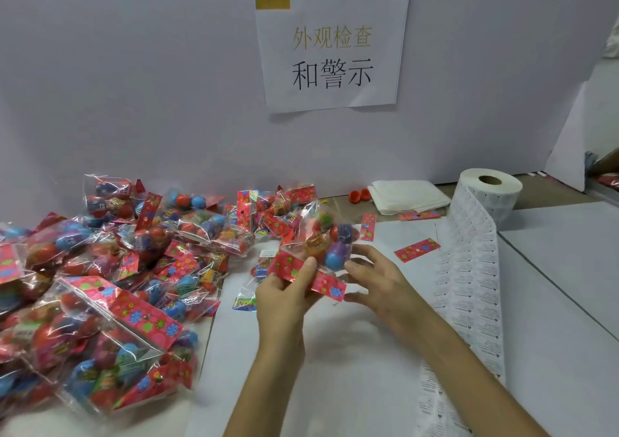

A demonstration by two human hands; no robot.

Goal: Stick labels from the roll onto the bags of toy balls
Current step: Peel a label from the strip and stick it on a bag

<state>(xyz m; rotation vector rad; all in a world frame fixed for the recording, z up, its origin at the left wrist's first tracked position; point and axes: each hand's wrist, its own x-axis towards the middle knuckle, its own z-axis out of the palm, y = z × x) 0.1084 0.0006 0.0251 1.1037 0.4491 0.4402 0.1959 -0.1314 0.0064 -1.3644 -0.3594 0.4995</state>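
A clear bag of coloured toy balls point(330, 240) with a red flowered header card is held above the white table. My left hand point(288, 289) pinches the header card with thumb and fingers. My right hand point(375, 279) is at the bag's right side, its curled fingers touching the plastic. The white label roll point(485, 199) stands at the right, and its printed strip point(469, 289) runs down toward me beside my right forearm.
A large pile of bagged toy balls point(100, 269) covers the left of the table. Loose red header cards point(417, 249) and a folded white cloth point(407, 195) lie near the roll. A paper sign point(331, 51) hangs on the grey wall behind.
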